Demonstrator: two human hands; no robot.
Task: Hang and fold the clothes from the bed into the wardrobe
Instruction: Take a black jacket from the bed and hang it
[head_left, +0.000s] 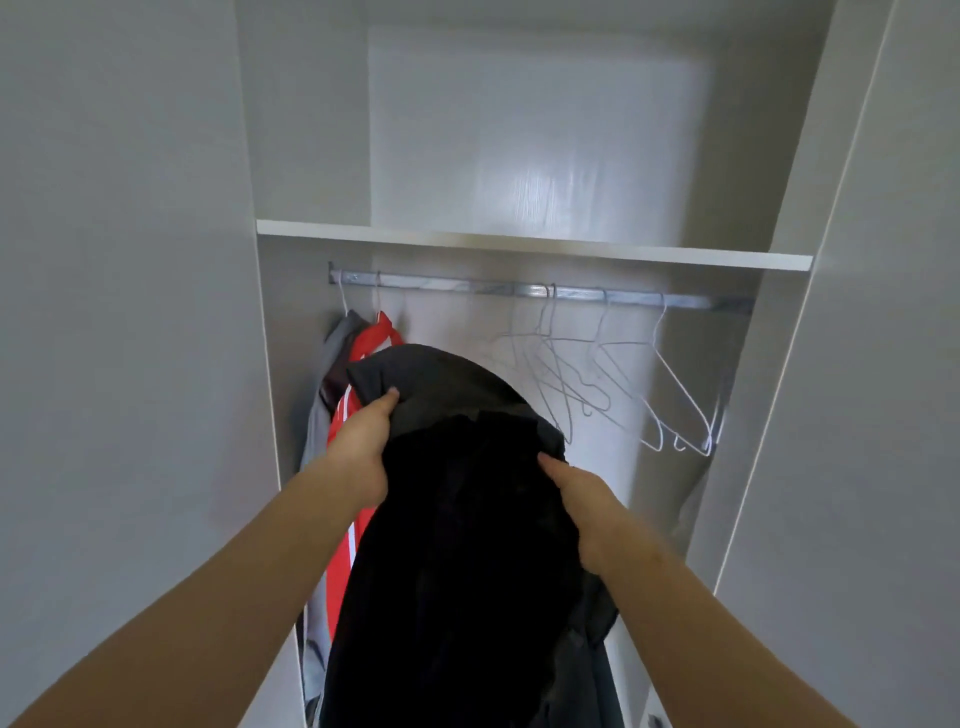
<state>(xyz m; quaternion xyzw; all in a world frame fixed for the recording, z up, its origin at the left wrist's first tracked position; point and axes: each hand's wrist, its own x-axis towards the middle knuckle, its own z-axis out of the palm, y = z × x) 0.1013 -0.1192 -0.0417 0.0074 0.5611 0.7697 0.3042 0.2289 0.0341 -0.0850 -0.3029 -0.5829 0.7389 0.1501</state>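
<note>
The person holds a dark garment (457, 519) up in front of the open wardrobe (291, 156), below the rail (467, 287). The left grip (363, 436) is closed on its upper edge, and the right grip (576, 499) pinches its right side. Whether a hanger sits inside it cannot be told. Most of the cloth hangs slack, so it may slip if either grip loosens. Raised toward the rail, it could snag the tangled empty hangers (597, 374) or knock the red top (371, 340) beside it.
</note>
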